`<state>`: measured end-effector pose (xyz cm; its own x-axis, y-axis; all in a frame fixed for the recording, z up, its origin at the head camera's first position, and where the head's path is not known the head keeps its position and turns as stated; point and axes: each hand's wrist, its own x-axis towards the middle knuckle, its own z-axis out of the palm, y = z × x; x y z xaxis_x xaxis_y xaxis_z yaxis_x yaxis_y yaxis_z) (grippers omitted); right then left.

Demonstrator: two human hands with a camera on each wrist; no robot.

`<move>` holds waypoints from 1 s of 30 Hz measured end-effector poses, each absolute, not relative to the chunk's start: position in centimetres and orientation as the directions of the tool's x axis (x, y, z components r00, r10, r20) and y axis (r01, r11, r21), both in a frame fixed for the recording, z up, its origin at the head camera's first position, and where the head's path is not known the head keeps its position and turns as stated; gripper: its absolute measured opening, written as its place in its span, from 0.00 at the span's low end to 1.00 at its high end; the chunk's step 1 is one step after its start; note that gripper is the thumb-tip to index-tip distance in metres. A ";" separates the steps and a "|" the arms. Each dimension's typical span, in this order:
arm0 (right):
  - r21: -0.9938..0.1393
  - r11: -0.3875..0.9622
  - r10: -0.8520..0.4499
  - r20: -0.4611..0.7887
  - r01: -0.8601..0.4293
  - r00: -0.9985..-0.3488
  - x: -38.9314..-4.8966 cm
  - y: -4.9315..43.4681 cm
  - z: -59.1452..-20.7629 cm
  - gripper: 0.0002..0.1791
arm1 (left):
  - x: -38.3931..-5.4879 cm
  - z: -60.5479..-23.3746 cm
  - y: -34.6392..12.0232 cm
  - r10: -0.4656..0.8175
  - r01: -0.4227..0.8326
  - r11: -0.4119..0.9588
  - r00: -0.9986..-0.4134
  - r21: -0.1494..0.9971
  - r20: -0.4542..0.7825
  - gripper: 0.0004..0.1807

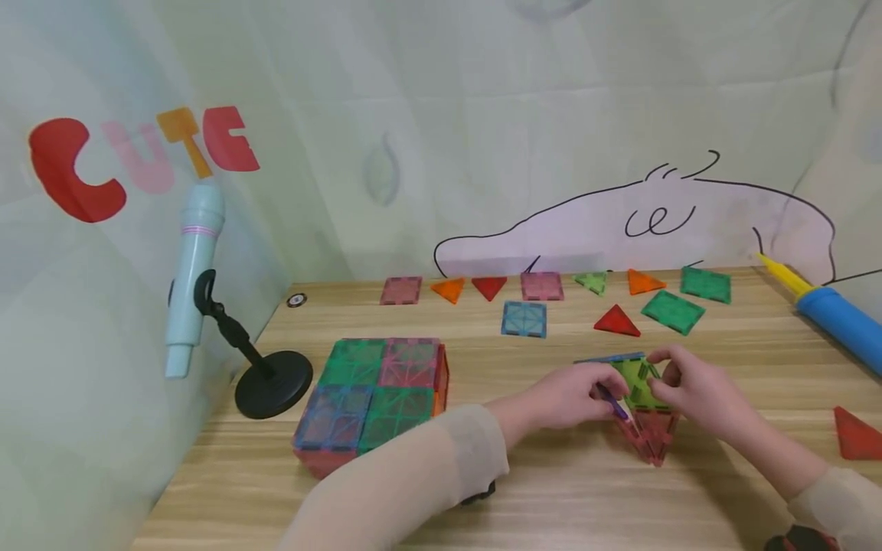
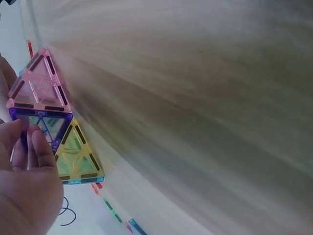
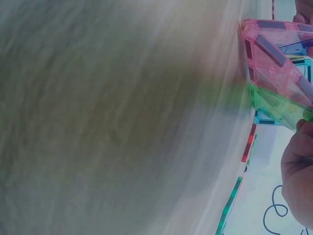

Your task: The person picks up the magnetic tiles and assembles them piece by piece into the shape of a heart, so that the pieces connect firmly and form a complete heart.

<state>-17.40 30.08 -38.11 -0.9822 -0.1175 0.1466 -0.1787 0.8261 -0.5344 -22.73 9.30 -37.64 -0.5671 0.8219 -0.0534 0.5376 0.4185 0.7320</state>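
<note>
A small structure of translucent magnetic tiles stands upright on the table, in front of both hands. Its pink triangle tiles [image 2: 41, 83] come to a point toward the wearer. My left hand [image 1: 565, 396] pinches a purple triangle tile [image 2: 67, 120] between thumb and fingers, at the structure's left side, between a pink tile and a yellow triangle tile [image 2: 78, 164]. On the opposite side, my right hand [image 1: 706, 394] pinches the edge of a green triangle tile [image 3: 274, 105] with thumb and index finger. A blue edge [image 1: 613, 357] shows along the structure's back.
Left of the hands sits a box of square magnetic tiles [image 1: 406, 413]. Beyond it stands a light-blue microphone [image 1: 196, 268] on a black stand [image 1: 274, 384]. Loose tiles, including a blue square [image 1: 524, 319] and a red triangle [image 1: 616, 321], lie at the back. A blue-and-yellow tube [image 1: 841, 321] lies at right.
</note>
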 end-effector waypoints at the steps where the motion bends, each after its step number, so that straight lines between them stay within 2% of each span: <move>1: -0.532 0.827 -0.122 0.148 -0.183 -0.982 -17.4 30.1 -38.1 0.17 | -22.8 -37.6 9.3 0.824 0.536 0.412 -0.564 0.737 -0.050 0.12; 8: -0.526 0.826 -0.149 0.142 -0.202 -0.979 -17.7 30.0 -37.7 0.16 | -24.0 -37.1 8.6 0.866 0.575 0.360 -0.499 0.734 -0.035 0.13; 12: -0.522 0.829 -0.156 0.133 -0.203 -0.979 -17.7 29.9 -37.6 0.16 | -24.5 -36.9 8.3 0.874 0.560 0.364 -0.482 0.744 -0.065 0.14; 19: -0.507 0.837 -0.149 0.151 -0.206 -0.977 -17.7 29.9 -37.6 0.16 | -25.2 -36.3 7.8 0.866 0.512 0.384 -0.489 0.768 -0.106 0.17; 25: -0.513 0.840 -0.121 0.135 -0.174 -0.983 -17.5 29.9 -37.9 0.16 | -25.5 -36.3 7.3 0.864 0.489 0.370 -0.493 0.790 -0.099 0.19; 30: -0.499 0.844 -0.130 0.163 -0.195 -0.978 -17.5 30.0 -37.9 0.16 | -25.5 -36.3 7.3 0.866 0.482 0.370 -0.489 0.794 -0.106 0.22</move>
